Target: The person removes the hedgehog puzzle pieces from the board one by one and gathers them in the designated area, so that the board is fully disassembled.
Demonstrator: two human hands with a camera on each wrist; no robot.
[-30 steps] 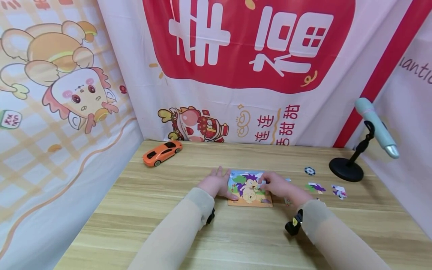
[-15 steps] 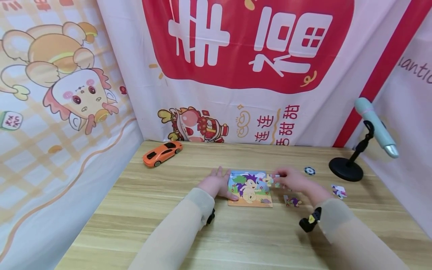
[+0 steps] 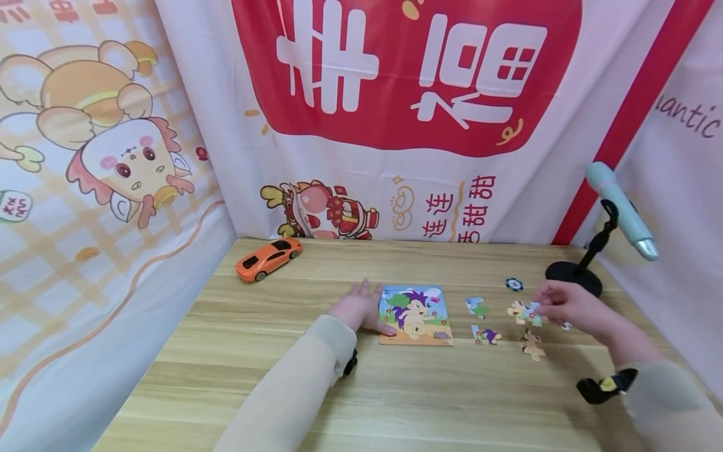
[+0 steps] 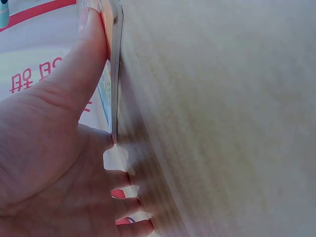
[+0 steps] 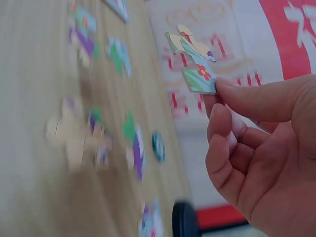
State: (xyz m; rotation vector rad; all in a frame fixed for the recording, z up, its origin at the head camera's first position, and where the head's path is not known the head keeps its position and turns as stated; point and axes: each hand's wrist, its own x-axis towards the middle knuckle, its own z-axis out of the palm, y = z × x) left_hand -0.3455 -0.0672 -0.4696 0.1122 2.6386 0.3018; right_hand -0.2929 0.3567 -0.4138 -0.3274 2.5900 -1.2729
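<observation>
Right hand (image 3: 567, 306) now far right of the square hedgehog puzzle board (image 3: 416, 315), pinching one flowered cardboard puzzle piece (image 5: 193, 65) lifted off it (above loose pieces). Left hand (image 3: 361, 307) flat, steadying the board's left edge.

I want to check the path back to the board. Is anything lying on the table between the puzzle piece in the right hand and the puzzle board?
Yes. The right hand pinches a puzzle piece off to the right of the puzzle board. Two loose pieces lie between them: one farther back, one nearer. Nothing else shows in that stretch.
</observation>
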